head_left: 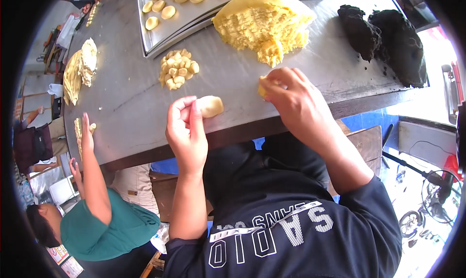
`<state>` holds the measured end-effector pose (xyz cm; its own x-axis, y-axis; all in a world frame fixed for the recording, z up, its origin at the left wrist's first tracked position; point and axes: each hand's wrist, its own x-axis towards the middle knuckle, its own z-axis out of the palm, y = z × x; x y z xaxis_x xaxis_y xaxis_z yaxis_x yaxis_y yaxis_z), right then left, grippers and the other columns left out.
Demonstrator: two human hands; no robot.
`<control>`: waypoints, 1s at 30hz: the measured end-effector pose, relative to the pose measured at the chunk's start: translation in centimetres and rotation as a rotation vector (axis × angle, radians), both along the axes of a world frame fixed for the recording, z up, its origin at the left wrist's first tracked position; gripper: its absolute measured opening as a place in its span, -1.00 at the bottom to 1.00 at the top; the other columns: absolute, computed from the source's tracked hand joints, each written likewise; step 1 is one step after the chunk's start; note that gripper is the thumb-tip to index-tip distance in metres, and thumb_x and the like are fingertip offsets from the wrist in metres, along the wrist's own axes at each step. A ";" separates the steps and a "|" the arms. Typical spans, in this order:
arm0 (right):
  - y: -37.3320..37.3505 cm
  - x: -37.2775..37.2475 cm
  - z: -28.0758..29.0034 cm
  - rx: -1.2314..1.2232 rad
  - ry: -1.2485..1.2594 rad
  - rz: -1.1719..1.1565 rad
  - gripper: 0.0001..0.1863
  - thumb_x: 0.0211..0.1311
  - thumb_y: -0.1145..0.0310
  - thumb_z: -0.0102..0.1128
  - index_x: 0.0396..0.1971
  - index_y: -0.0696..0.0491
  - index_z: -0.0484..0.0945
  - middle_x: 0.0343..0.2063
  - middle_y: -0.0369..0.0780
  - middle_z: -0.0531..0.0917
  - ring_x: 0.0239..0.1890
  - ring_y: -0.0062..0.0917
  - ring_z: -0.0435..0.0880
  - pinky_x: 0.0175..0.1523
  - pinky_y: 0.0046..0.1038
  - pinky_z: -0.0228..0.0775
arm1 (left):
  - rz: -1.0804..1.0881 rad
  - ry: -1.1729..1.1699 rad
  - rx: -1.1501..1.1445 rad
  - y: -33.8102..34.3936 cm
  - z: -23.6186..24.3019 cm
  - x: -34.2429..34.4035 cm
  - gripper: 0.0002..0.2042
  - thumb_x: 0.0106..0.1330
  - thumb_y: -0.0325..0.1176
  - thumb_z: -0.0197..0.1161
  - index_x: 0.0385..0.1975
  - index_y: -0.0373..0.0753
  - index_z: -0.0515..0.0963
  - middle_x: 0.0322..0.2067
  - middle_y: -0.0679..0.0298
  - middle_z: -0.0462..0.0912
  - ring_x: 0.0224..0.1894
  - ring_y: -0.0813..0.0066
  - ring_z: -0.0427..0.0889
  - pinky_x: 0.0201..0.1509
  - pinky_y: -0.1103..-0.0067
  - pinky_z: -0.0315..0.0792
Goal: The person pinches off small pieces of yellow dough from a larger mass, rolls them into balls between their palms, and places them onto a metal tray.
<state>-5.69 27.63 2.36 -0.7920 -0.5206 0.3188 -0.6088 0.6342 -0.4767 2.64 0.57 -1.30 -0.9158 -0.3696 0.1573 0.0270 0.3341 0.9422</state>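
Note:
Between the thumb and fingers of my left hand (188, 130) is a flattened piece of pale dough (211, 106), held just above the tabletop. My right hand (298, 96) pinches a small lump of yellow filling (262, 89), partly hidden behind the fingers. Just beyond that hand sits a large mound of yellow filling (264, 21), its near side torn and crumbly. A heap of small pale dough pieces (178, 69) lies on the metal table (131, 98), beyond my left hand.
A metal tray (148, 45) of round dough balls (168, 12) stands at the far side. Dark lumps of dough or paste (395, 45) lie at the right. On the left are a larger dough mass (80, 72) and a co-worker in a green shirt (107, 224), hands near dough strips.

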 end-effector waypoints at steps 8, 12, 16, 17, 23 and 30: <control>-4.7 -0.6 -0.5 -0.356 0.025 0.152 -0.75 0.37 0.45 0.44 0.02 0.10 0.75 -0.02 -0.13 0.79 0.02 -0.15 0.82 0.12 -0.16 0.75 | 0.009 0.068 0.577 6.0 3.6 -1.8 -0.53 0.79 -0.34 0.28 0.54 -0.45 0.50 0.00 0.17 0.88 0.01 0.42 0.87 0.20 0.38 0.79; -4.7 -0.5 0.7 -0.491 -0.129 0.280 -0.73 0.36 0.49 0.45 0.04 0.06 0.79 0.03 -0.12 0.81 -0.03 -0.13 0.86 0.06 -0.16 0.78 | -0.290 0.040 -0.248 -0.2 0.7 -2.3 -0.76 0.40 -0.58 0.57 0.03 -0.36 0.81 -0.18 0.27 0.88 -0.15 0.54 0.83 -0.10 0.48 0.72; -4.5 -0.3 -0.5 -0.451 -0.196 0.334 -0.73 0.24 0.48 0.48 -0.05 0.04 0.78 -0.09 -0.14 0.79 -0.08 -0.12 0.85 0.02 -0.15 0.77 | -0.326 0.065 -0.437 0.8 1.4 -3.2 -0.75 0.24 -0.55 0.67 -0.13 -0.35 0.77 -0.24 0.24 0.85 -0.21 0.47 0.84 -0.13 0.46 0.69; -4.5 -0.1 -0.8 -0.483 -0.161 0.346 -0.75 0.21 0.47 0.48 -0.10 0.03 0.78 -0.13 -0.16 0.77 -0.09 -0.13 0.83 0.01 -0.17 0.76 | -0.310 0.092 -0.478 1.0 1.2 -3.5 -0.72 0.15 -0.47 0.72 -0.20 -0.31 0.76 -0.29 0.23 0.81 -0.27 0.26 0.82 -0.19 0.39 0.66; -4.2 -0.2 -0.1 -0.354 -0.128 0.416 -0.61 0.01 0.53 0.69 -0.10 -0.01 0.84 -0.08 -0.24 0.78 0.01 -0.25 0.78 0.08 -0.21 0.72 | -0.427 0.126 -0.507 1.6 1.9 -4.2 -0.54 -0.05 -0.22 0.87 -0.31 -0.21 0.66 -0.37 0.21 0.73 -0.37 0.02 0.78 -0.27 0.25 0.62; -6.1 -0.6 -0.4 -0.360 -0.189 0.187 -0.43 0.03 0.46 0.71 0.12 0.00 0.79 0.11 -0.18 0.77 0.18 -0.10 0.77 0.28 -0.14 0.69 | -0.484 0.106 -0.504 1.4 1.2 -3.0 -0.47 0.05 -0.03 0.89 -0.33 -0.19 0.62 -0.47 0.20 0.67 -0.39 0.00 0.75 -0.27 0.23 0.62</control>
